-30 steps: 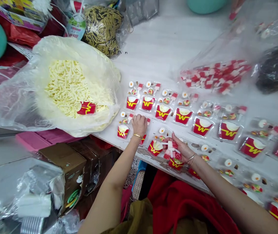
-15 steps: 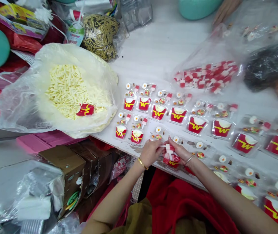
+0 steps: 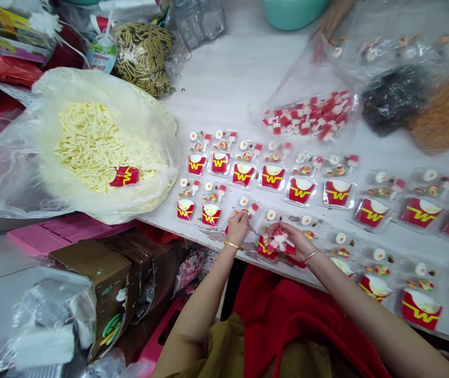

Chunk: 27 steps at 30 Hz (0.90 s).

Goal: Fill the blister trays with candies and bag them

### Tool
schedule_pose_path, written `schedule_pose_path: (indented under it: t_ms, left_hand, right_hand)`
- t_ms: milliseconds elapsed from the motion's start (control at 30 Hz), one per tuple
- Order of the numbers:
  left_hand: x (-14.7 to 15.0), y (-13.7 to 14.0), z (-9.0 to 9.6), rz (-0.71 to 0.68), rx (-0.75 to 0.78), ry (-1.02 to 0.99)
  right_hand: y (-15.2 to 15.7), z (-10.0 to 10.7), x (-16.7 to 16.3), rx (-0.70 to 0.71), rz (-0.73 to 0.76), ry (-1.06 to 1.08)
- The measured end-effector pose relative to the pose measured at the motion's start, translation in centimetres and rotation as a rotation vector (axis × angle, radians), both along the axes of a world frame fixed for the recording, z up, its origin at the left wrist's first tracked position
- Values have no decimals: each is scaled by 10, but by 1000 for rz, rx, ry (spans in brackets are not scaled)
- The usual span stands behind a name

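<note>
My left hand [image 3: 237, 229] is closed over the third clear pack of the front row. Its fingertips pinch the stick end of a miniature red-and-white popsicle [image 3: 253, 209], which lies against the pack beside a tiny fried egg [image 3: 243, 201]. In my right hand [image 3: 295, 239], the curled fingers hold a small bunch of the same miniature popsicles [image 3: 280, 242]. Below that bunch shows a red fries carton piece [image 3: 265, 248] with a yellow mark, partly covered by the hand. Finished-looking rows of packs with cartons [image 3: 273, 177], eggs and popsicles lie around both hands.
A large plastic bag [image 3: 151, 118] of pale yellow fry pieces stands at the left. Behind the rows lies a bag of miniature popsicles [image 3: 313, 114]. Another person's hand [image 3: 332, 20] is at the back right. Cardboard boxes [image 3: 94, 262] stand below the table edge.
My left hand has parted from the right and moved left to the third pack, bringing one popsicle. My right hand keeps the bunch. The whole view has shifted slightly.
</note>
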<state>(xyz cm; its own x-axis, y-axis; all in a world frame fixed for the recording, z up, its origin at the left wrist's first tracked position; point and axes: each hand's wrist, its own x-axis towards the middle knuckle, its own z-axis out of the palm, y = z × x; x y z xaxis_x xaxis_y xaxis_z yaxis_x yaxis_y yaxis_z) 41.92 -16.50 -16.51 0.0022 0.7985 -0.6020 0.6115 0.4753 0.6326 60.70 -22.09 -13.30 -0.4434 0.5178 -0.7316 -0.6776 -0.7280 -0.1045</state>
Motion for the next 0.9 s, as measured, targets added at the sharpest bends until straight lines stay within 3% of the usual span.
schedule_pose_path:
  t_ms: [167,467,633,900]
  left_hand:
    - [13,1,-8,-47,6,124]
    - [13,0,4,-164,55,379]
    - [19,7,7,-288,270,391]
    - [28,37,7,-384,355,376]
  right_hand:
    - [-12,7,8,-29,-34,-16]
    - [-21,11,12,-10,-51,-8]
    - [-23,8,13,-5,-32,-23]
    - [-23,12,10,0,-14,-31]
